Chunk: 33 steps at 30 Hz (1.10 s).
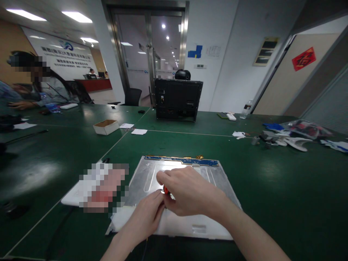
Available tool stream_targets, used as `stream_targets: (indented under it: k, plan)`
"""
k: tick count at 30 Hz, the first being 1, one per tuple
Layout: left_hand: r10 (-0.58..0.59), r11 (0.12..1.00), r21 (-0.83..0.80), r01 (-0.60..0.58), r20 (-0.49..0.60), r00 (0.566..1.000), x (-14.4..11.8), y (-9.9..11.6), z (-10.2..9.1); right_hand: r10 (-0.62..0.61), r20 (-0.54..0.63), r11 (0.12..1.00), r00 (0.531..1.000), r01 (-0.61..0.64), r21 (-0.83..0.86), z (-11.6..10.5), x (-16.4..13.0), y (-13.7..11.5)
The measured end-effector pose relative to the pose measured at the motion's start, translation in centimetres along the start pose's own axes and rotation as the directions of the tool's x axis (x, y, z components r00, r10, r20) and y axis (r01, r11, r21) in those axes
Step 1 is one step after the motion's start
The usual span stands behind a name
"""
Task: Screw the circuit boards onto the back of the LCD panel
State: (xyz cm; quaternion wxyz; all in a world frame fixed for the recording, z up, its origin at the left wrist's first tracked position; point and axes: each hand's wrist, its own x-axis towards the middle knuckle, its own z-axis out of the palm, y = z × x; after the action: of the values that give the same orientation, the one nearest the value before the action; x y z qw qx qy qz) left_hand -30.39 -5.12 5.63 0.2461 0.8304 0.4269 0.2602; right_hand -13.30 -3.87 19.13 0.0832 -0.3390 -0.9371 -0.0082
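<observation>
A flat silvery display panel (223,188) lies on the green table, with a blue circuit board strip (179,160) along its far edge. Over the panel's middle, my right hand (187,190) is closed around a small red-handled tool (166,189); the tool's working end is hidden by my fingers. My left hand (148,210) rests low on the panel, its fingertips pressed together right beside the tool. What those fingertips pinch, if anything, is hidden. A thin wire (145,248) hangs at the panel's near edge, below my left wrist.
Left of the panel lies a white device (78,190), partly blurred out. Farther back are an open cardboard box (106,127) and a black monitor (178,99). A bottle (246,109) and plastic bags (307,128) sit at the right. Another person (51,85) sits at the far left.
</observation>
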Motion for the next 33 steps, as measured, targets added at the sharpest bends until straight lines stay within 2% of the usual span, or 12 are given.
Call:
stream_targets:
  k: [8, 19, 28, 33]
  plan:
    - [-0.028, 0.998, 0.061, 0.028, 0.009, 1.0, -0.17, -0.45, 0.24, 0.039, 0.036, 0.999, 0.999, -0.038, -0.025, 0.26, 0.09, 0.2]
    - [-0.004, 0.999, 0.05, 0.005, -0.013, 1.0, -0.08, -0.36, 0.16, 0.012, 0.057, 1.0, 0.998, -0.011, -0.019, -0.01, 0.01, 0.09]
    - [-0.004, 1.0, 0.028, 0.004, 0.006, 1.0, -0.1, -0.06, 0.0, -0.002, 0.016, 1.0, 1.0, 0.003, -0.016, 0.04, -0.13, 0.03]
    - [-0.015, 0.999, 0.031, 0.014, 0.018, 1.0, -0.1, 0.11, -0.24, 0.004, 0.055, 1.0, 0.998, -0.003, -0.017, -0.04, 0.03, 0.13]
